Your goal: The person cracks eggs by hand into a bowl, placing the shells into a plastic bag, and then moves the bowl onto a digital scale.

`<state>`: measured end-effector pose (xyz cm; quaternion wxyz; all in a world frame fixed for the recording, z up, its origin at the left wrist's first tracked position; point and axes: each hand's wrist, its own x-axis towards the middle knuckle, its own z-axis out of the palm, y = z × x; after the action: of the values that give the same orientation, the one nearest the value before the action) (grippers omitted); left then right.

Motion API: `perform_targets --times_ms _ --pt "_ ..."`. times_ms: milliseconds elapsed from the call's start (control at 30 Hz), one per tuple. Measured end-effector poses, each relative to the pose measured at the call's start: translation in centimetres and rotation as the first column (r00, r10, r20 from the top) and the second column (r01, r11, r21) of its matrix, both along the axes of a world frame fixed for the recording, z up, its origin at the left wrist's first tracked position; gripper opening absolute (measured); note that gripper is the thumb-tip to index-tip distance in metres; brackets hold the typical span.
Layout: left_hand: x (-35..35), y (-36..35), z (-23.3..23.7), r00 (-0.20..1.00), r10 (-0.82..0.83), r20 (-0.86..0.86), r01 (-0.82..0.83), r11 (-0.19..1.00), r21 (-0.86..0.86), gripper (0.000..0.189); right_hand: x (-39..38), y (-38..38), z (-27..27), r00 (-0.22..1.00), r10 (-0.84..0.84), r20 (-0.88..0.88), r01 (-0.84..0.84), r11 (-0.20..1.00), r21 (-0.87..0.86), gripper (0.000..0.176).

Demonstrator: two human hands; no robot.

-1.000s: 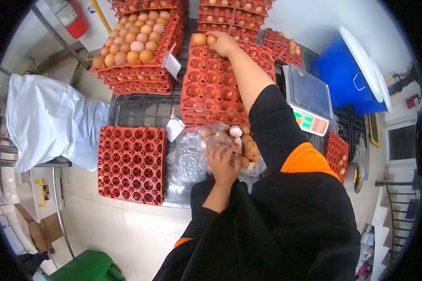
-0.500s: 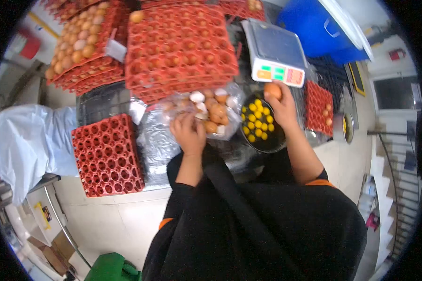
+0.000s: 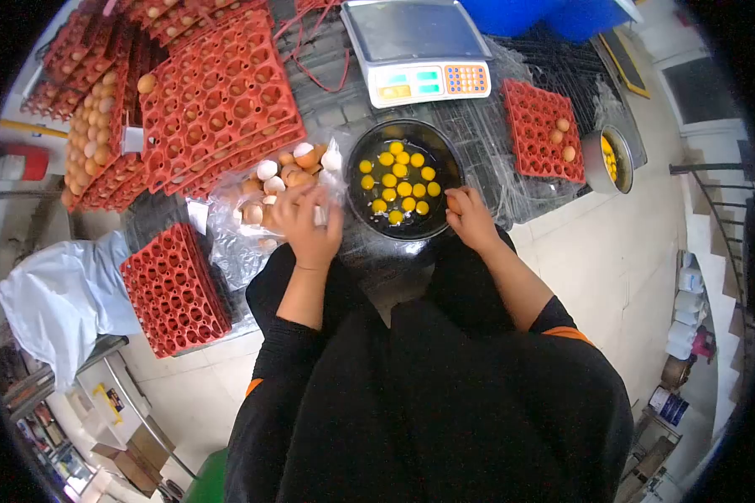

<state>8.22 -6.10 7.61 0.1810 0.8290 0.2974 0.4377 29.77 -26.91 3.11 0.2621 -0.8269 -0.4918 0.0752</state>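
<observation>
My right hand (image 3: 476, 221) is closed around a brown egg (image 3: 453, 204), which is right at the right rim of a dark round bowl (image 3: 362, 144). Many whole yellow egg yolks (image 3: 407, 189) lie in clear egg white inside the bowl. To the bowl's left, my left hand (image 3: 309, 225) hovers with its fingers apart over the near edge of a clear plastic bag (image 3: 224, 220). Broken brown and white eggshells (image 3: 267, 170) fill the bag, and a whitish piece shows beside my left fingers.
A digital scale (image 3: 428, 80) stands behind the bowl. Stacked red egg trays (image 3: 218, 101) rise at back left, with another red tray stack (image 3: 174, 289) at front left. On the right are a red tray (image 3: 538, 126) holding a few eggs and a metal pot (image 3: 596, 161) with yolks.
My right hand has brought the egg from beside the scale down to the bowl's rim. My left hand has lifted its fingers and shifted toward the bowl. The view has turned right.
</observation>
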Motion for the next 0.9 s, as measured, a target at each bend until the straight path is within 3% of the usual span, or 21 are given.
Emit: perform_targets --times_ms 67,100,133,167,200,300,367,400,600,800,900 --pt "1.8 -0.9 0.5 0.991 -0.127 -0.042 0.124 0.991 -0.057 0.033 0.4 0.7 0.7 0.999 -0.004 0.036 -0.001 0.988 0.157 0.038" --pt "2.9 -1.4 0.7 0.968 -0.241 -0.068 0.230 0.964 -0.133 0.035 0.2 1.3 1.5 0.951 -0.083 -0.297 0.132 0.980 0.151 0.038" --pt "4.1 -1.9 0.9 0.932 -0.352 -0.083 0.329 0.921 -0.209 0.037 0.0 2.1 2.5 0.790 -0.145 -0.595 0.254 0.962 0.103 0.039" --pt "5.2 -2.4 1.0 0.884 -0.459 -0.090 0.418 0.862 -0.286 0.039 -0.2 2.8 2.9 0.536 -0.184 -0.824 0.350 0.937 0.018 0.039" --pt "6.2 -3.1 1.0 0.860 -0.502 -0.087 0.451 0.829 -0.331 0.041 -0.3 3.4 3.0 0.240 -0.029 -0.970 0.373 0.925 0.064 0.039" --pt "8.2 -3.9 0.2 0.785 -0.613 -0.092 0.516 0.728 -0.451 0.046 -0.7 4.4 4.8 -0.180 0.004 -0.984 0.295 0.954 -0.050 0.038" --pt "8.8 -3.6 -1.3 0.741 -0.662 -0.114 0.519 0.672 -0.528 0.047 -0.6 4.7 4.7 -0.211 -0.033 -0.977 0.253 0.963 -0.088 0.034" --pt "9.0 -3.3 -0.5 0.713 -0.679 -0.174 0.433 0.622 -0.652 0.048 -0.4 4.7 4.5 -0.234 -0.040 -0.972 0.254 0.962 -0.100 0.034" --pt "9.9 -2.3 -2.0 0.701 -0.711 -0.051 0.555 0.590 -0.587 0.044 -0.2 5.3 1.7 -0.319 -0.012 -0.948 0.239 0.967 -0.093 0.031" --pt "10.5 -1.3 -2.4 0.667 -0.718 -0.199 0.467 0.611 -0.638 0.042 0.5 6.2 -0.3 -0.371 -0.009 -0.928 0.175 0.981 -0.079 0.028" --pt "10.9 -1.3 -3.7 0.711 -0.679 -0.182 0.539 0.692 -0.481 0.040 0.6 6.6 -1.3 -0.401 0.004 -0.916 0.167 0.984 -0.068 0.026"
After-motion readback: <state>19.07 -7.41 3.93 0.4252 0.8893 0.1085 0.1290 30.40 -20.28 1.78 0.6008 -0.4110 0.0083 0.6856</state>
